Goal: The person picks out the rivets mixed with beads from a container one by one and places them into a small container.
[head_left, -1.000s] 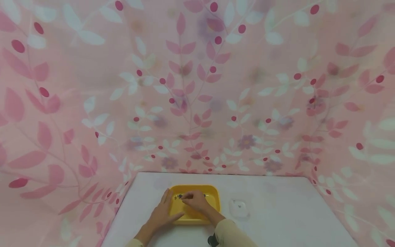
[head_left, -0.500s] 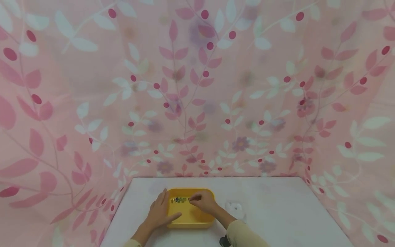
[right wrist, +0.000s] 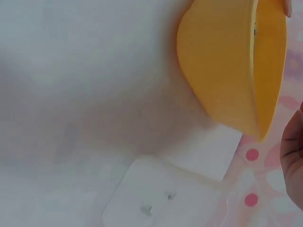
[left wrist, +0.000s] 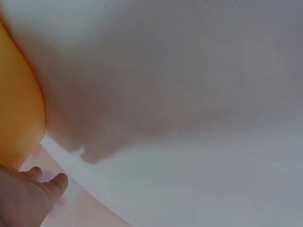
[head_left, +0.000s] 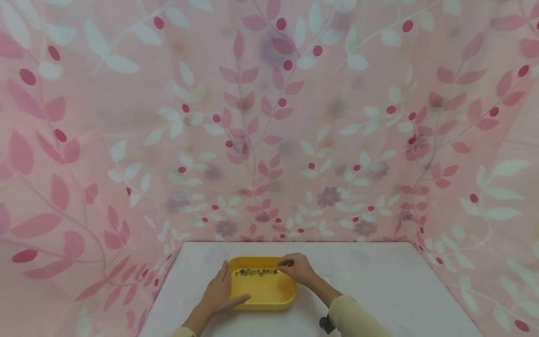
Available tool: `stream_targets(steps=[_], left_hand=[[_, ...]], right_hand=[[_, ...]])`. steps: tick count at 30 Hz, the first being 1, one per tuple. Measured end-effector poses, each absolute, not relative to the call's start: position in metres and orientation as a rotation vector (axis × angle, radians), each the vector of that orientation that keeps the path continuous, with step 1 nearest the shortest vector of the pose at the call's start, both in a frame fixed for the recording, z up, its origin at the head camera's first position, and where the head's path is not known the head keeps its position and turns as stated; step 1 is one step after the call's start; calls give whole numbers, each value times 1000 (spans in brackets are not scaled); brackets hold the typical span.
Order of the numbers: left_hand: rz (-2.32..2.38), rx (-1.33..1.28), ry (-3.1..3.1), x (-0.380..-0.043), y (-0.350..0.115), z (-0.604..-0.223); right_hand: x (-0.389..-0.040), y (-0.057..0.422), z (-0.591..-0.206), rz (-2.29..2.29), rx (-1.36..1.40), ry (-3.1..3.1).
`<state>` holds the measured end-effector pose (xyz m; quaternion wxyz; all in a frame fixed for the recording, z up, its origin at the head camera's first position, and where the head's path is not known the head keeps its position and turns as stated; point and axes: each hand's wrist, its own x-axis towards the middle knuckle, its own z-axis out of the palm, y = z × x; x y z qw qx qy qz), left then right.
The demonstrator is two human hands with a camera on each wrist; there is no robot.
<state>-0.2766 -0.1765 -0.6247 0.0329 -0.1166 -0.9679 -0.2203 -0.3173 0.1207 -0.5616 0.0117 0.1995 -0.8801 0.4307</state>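
Note:
A yellow rectangular tray [head_left: 263,307] stands on the white table. Along its far side lies a row of small multicoloured beads [head_left: 254,272], clustered more thickly toward the left. My left hand [head_left: 219,290] is spread flat against the tray's left side, its thumb reaching over the near left corner. In the left wrist view, part of that hand [left wrist: 23,201] shows beside the yellow wall. My right hand [head_left: 298,269] hangs over the far right corner with thumb and fingertips drawn together, right at the row's right end. I cannot tell whether the fingertips hold a bead.
Right of the tray, a clear shallow dish [right wrist: 161,194] with a couple of tiny pieces sits on the white table [head_left: 391,290]; my right forearm mostly covers it in the head view. A pink leaf-patterned curtain [head_left: 269,140] rises behind the table.
My right hand has moved rightward along the bead row, from near its left end to its right end, uncovering more beads. The left hand stays against the tray.

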Motion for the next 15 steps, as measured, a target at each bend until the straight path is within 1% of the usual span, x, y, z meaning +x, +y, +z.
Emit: stream_targets(steps=[8, 15], left_hand=[[-693, -337, -2950, -271, -171, -625], [-752, -299, -2959, -273, -173, -629]], right_hand=[[-319, 161, -559, 1321, 538, -2746], [-321, 189, -556, 1328, 444, -2702]])
